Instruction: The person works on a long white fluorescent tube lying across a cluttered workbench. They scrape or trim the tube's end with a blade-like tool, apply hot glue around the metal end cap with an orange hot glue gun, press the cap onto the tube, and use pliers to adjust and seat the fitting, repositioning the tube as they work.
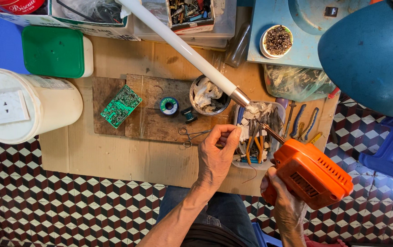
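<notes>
Right hand (282, 197) wrapped tight around grip of orange soldering gun (310, 173), tip aimed into clear plastic tool tray (278, 109). Left hand (217, 153) just left of tray, fingers curled, thumb and forefinger pinched together; can't tell what's pinched. Small scissors (191, 134) left of tray, solder spool (169, 105) further left, green circuit board (120, 106) beyond.

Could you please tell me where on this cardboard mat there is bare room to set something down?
The cardboard is bare along its near edge, below the wooden board and left of the left hand. Another bare strip lies between the green-lidded tub and the white tube. Around the right hand, orange soldering gun and tool tray it is crowded.
</notes>
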Available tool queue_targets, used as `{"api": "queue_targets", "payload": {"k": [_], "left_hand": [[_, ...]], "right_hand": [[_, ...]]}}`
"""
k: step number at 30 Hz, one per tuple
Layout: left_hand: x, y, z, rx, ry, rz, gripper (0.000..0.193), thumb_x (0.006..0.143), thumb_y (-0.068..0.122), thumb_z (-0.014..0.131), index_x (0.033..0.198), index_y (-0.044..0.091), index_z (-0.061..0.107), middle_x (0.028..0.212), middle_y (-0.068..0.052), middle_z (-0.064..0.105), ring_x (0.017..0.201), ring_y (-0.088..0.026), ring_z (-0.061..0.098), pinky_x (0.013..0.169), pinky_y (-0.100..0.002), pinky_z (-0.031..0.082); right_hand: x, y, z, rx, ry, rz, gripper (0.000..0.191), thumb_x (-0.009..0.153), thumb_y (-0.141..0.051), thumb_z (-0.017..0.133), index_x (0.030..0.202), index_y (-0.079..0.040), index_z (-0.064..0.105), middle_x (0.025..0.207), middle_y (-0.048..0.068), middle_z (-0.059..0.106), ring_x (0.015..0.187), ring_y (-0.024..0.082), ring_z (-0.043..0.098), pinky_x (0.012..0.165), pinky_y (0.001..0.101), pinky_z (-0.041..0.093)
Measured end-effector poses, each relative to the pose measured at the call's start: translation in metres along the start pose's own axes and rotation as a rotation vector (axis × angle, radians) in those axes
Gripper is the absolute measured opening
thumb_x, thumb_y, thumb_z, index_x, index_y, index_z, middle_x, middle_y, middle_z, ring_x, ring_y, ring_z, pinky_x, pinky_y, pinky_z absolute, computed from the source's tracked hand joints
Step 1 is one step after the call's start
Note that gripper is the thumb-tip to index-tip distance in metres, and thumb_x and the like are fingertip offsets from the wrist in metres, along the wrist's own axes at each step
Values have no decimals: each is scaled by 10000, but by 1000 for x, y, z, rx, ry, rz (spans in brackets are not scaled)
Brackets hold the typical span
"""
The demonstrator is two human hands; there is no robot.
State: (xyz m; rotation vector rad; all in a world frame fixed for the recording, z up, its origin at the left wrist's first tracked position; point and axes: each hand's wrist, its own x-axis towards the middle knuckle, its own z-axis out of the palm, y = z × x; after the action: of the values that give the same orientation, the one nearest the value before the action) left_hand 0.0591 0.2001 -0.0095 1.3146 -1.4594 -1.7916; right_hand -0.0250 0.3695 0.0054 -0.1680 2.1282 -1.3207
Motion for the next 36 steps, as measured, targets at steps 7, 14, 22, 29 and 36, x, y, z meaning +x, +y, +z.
{"api": "queue_targets", "payload": {"k": [7, 14, 22, 29, 36], "left_hand": [[0, 0, -1, 1, 6, 13, 187, 986, 238, 701, 1035, 58, 718, 841, 29, 678, 765, -46, 593, 688, -212, 529], [3, 0, -1, 20, -10, -1, 201, 985, 264, 693, 1028, 68, 716, 830, 33, 679, 752, -43, 603, 673, -212, 541], [5, 4, -4, 23, 1, -10, 214, 988, 273, 691, 1033, 65, 718, 819, 33, 665, 736, -44, 587, 652, -210, 530], [8, 7, -5, 6, -8, -36, 216, 985, 271, 691, 1038, 63, 718, 819, 34, 660, 740, -42, 586, 653, -209, 529], [11, 7, -4, 11, 0, 4, 215, 990, 267, 694, 1040, 59, 717, 832, 35, 662, 758, -43, 587, 683, -210, 528]], "right_hand": [[0, 4, -1, -40, -37, -68, 182, 932, -184, 693, 1036, -37, 667, 686, 48, 690, 628, 140, 700, 605, 350, 632], [2, -4, 2, 7, -32, -20, 138, 911, -143, 697, 999, -50, 646, 660, 58, 675, 600, 154, 687, 587, 357, 618], [2, -9, 7, 63, -26, 19, 84, 913, -86, 688, 953, -27, 643, 666, 73, 670, 595, 166, 677, 586, 354, 600], [3, -5, 8, 53, -37, 17, 93, 911, -110, 691, 920, -28, 647, 662, 80, 664, 585, 173, 667, 581, 363, 592], [3, -2, 8, 103, -68, -19, 120, 911, -138, 704, 917, -32, 648, 669, 76, 663, 585, 173, 660, 575, 373, 595]]}}
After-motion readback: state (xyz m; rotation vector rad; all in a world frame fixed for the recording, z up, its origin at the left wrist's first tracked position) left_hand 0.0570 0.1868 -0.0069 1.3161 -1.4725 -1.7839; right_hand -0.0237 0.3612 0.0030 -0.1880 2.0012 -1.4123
